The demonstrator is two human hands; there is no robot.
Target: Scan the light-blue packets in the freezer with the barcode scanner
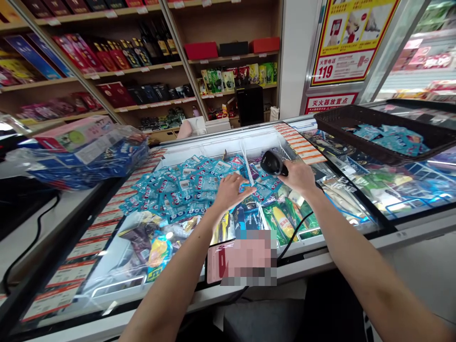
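A black handheld barcode scanner (272, 164) is gripped in my right hand (298, 176), its head pointing left and its cable running down toward the front edge. My left hand (233, 191) is held over the glass with thumb and fingers apart and nothing visible between them. Under and beyond it, many small blue packets (185, 185) are heaped on the glass top of a chest freezer (103, 266). Several more blue packets (265, 186) lie below the scanner, between my hands.
A brown basket (384, 147) with blue packets stands at the right. Plastic-wrapped boxes (89, 152) sit at the left. A tablet-like screen (217, 263), partly pixelated, rests at the front edge. Stocked shelves (149, 66) line the back wall.
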